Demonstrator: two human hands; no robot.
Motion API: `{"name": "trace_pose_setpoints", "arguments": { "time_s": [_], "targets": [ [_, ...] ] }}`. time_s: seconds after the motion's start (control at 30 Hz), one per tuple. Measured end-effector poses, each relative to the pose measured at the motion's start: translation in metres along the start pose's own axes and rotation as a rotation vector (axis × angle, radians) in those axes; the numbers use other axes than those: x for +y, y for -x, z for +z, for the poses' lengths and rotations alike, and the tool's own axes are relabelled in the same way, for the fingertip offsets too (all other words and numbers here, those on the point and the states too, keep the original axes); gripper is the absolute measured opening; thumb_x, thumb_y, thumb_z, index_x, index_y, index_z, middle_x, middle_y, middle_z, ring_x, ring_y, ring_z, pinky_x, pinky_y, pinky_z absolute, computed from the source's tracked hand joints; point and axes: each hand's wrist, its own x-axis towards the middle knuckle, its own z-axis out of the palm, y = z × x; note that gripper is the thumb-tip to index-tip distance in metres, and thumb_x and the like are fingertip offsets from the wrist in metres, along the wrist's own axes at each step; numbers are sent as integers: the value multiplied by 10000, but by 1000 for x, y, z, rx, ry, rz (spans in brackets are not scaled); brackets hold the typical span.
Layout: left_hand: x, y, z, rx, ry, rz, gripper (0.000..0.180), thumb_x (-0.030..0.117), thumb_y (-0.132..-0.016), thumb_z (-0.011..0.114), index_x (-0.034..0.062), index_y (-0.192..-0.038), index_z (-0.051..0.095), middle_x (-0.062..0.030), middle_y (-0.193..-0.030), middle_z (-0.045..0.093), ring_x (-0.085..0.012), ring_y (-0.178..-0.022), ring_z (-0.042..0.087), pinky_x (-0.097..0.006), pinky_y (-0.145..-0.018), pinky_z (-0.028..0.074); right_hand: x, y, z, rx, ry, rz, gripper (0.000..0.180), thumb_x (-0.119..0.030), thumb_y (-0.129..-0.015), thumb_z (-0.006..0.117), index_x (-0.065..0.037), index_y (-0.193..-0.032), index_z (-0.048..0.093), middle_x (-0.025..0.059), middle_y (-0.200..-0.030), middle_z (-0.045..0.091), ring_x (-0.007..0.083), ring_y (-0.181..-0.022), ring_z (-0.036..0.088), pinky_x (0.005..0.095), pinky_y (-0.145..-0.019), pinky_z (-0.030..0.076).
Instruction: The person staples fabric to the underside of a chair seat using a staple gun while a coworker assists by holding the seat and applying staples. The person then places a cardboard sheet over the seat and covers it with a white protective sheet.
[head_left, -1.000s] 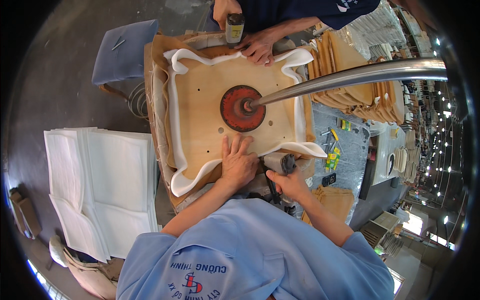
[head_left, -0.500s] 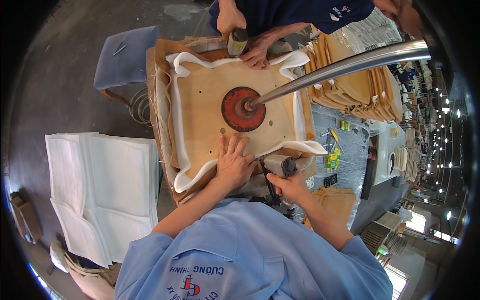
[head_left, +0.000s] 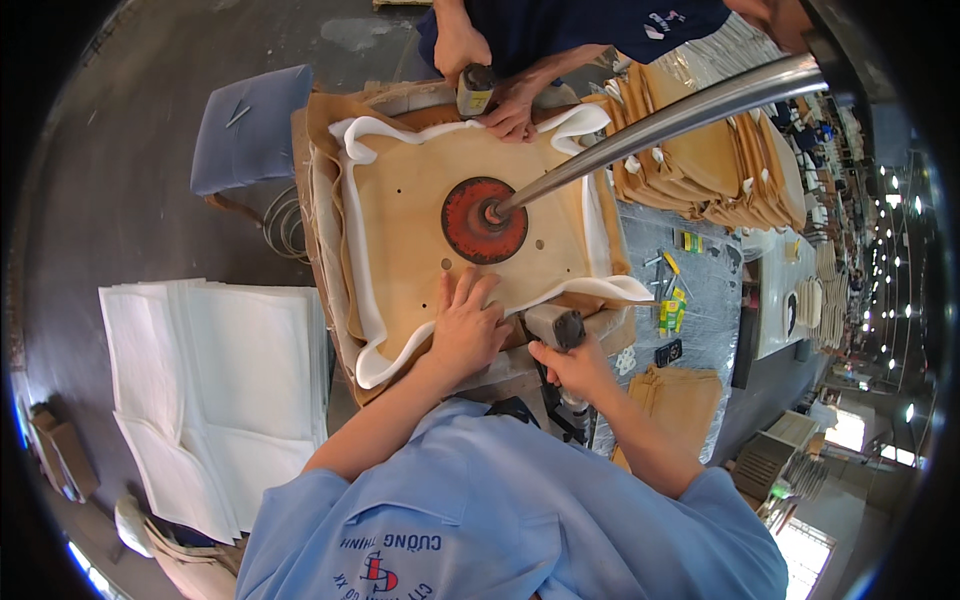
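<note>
While a red clamp disc (head_left: 484,220) pins the wood panel (head_left: 470,215) mid-bench, left hand (head_left: 468,325) spread flat on the panel's near edge, clasping nothing, right hand (head_left: 568,366) clenched around a stapler (head_left: 556,327) at the near-right corner, white foam (head_left: 352,262) edging the panel.
</note>
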Motion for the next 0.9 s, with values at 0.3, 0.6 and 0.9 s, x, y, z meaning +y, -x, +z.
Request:
{"name": "trace_pose_setpoints", "arguments": {
  "time_s": [0.3, 0.6, 0.9],
  "targets": [
    [-22, -9, -9, -88, 7, 215, 274, 372, -892, 851, 113, -974, 815, -85, -1557, 542, -398, -1573, 360, -692, -1339, 159, 7, 11, 12, 103, -94, 46, 308, -266, -965, 861, 2, -1082, 762, 17, -730, 695, 103, -548, 625, 309, -514, 481],
    [-27, -15, -1, -121, 40, 199, 211, 318, -951, 769, 124, -1011, 824, -71, -1502, 568, -340, -1575, 369, -664, -1350, 137, 0, 18, 23, 78, -143, 16, 277, -192, -966, 850, -16, -1151, 742, 5, -735, 678, 94, -532, 596, 299, -500, 466],
    [-26, -16, -1, -87, 84, 155, 142, 254, -933, 765, 115, -939, 794, -54, -1486, 567, -320, -1565, 381, -661, -1354, 124, -11, 10, 26, 65, -111, 95, 275, -203, -957, 861, -12, -1113, 740, 5, -751, 691, 92, -548, 607, 301, -524, 488]
  ]
}}
